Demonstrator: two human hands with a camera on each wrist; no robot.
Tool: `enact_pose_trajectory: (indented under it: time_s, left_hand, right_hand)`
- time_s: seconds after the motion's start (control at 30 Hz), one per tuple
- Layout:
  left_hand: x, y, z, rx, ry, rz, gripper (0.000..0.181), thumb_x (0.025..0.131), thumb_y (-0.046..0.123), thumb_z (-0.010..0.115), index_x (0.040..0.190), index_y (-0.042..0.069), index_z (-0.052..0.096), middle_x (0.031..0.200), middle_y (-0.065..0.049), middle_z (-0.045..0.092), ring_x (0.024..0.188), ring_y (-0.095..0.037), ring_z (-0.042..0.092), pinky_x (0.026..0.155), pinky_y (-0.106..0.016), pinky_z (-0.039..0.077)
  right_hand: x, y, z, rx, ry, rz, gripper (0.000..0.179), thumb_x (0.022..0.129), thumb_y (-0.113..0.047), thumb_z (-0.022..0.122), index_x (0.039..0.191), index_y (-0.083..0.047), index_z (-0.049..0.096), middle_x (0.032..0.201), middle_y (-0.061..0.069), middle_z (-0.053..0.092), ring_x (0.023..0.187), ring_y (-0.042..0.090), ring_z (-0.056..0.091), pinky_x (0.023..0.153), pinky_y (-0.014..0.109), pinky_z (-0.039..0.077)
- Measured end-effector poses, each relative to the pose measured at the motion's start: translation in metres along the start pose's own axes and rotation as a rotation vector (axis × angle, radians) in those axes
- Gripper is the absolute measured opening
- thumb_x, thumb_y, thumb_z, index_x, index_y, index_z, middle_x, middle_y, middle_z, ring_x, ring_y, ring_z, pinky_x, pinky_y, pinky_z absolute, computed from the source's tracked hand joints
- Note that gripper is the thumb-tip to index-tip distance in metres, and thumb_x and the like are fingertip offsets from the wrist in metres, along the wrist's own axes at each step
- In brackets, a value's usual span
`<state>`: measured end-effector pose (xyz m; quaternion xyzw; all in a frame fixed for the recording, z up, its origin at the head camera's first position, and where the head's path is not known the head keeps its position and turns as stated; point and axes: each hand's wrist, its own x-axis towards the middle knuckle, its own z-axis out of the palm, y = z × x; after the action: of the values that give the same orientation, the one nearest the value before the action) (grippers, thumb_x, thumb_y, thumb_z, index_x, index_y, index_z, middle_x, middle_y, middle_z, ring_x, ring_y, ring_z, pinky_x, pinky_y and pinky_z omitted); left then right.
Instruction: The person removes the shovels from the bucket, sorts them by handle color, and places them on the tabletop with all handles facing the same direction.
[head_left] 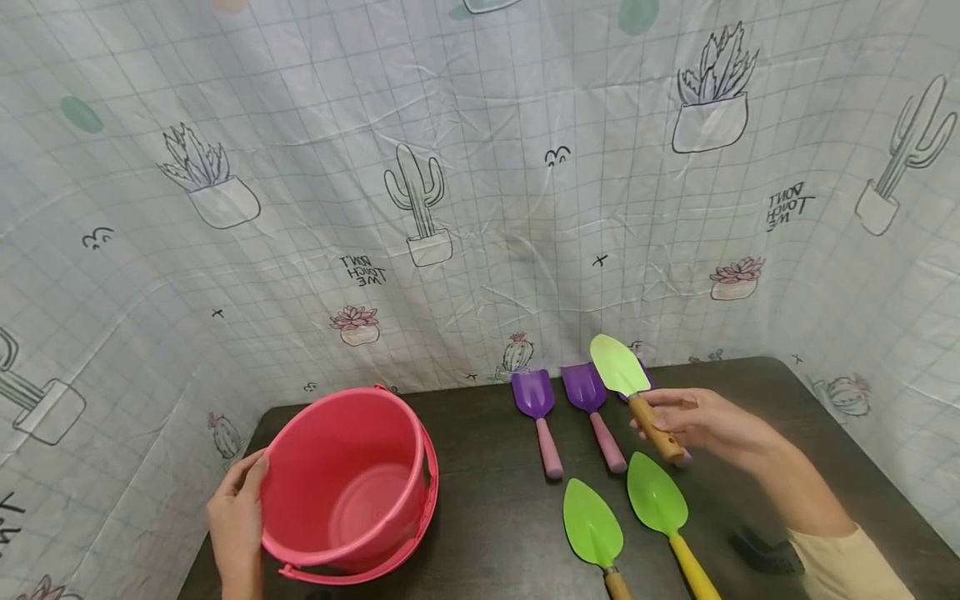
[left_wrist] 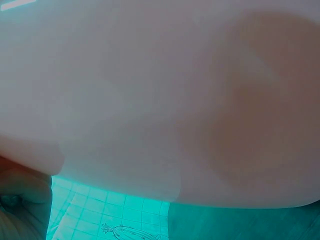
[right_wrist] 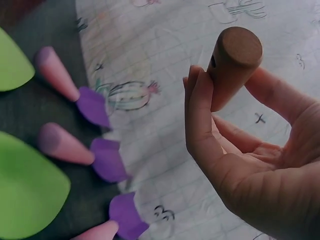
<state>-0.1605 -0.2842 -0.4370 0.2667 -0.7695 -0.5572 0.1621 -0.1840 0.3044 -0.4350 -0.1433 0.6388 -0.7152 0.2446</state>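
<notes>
A pink bucket tilts on the dark table at the left, its mouth turned up and toward me. My left hand grips the bucket's left rim, thumb over the edge; in the left wrist view the bucket wall covers most of the picture. My right hand holds a trowel with a light green blade and wooden handle, raised above the table, blade pointing up and away. In the right wrist view the fingers of the right hand pinch that wooden handle.
Three purple hand shovels with pink handles lie along the back edge, one shovel nearest the bucket. The one below the raised trowel is partly hidden. In front lie a green trowel with a wooden handle and another with a yellow handle. A patterned curtain hangs behind.
</notes>
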Motion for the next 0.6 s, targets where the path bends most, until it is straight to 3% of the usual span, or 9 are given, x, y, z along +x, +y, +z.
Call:
enact_pose_trajectory:
  time_s: [0.2, 0.43, 0.6]
  left_hand:
    - [-0.001, 0.000, 0.000, -0.010, 0.006, 0.007, 0.050, 0.105, 0.042, 0.058, 0.137, 0.004, 0.066, 0.121, -0.009, 0.065, 0.073, 0.011, 0.056, 0.062, -0.009, 0.047]
    - [-0.001, 0.001, 0.000, 0.000, 0.010, 0.004, 0.050, 0.105, 0.042, 0.058, 0.137, 0.005, 0.066, 0.116, -0.003, 0.065, 0.073, 0.011, 0.056, 0.062, -0.010, 0.047]
    - [-0.001, 0.001, 0.000, 0.004, 0.006, -0.002, 0.051, 0.105, 0.043, 0.057, 0.137, 0.005, 0.066, 0.123, -0.011, 0.065, 0.072, 0.011, 0.055, 0.061, -0.010, 0.047]
  right_hand:
    - [-0.010, 0.015, -0.009, 0.042, -0.030, 0.048, 0.037, 0.105, 0.001, 0.048, 0.136, -0.013, 0.060, 0.126, 0.011, 0.071, 0.116, 0.023, 0.069, 0.094, 0.038, 0.055]
    - [-0.024, 0.030, -0.020, 0.021, 0.002, 0.094, 0.039, 0.103, 0.001, 0.050, 0.141, -0.005, 0.053, 0.127, 0.007, 0.070, 0.116, 0.023, 0.068, 0.095, 0.038, 0.055]
    - [-0.035, 0.040, -0.027, -0.050, 0.058, 0.123, 0.038, 0.102, -0.001, 0.054, 0.140, -0.006, 0.058, 0.129, 0.000, 0.066, 0.113, 0.017, 0.067, 0.092, 0.036, 0.055]
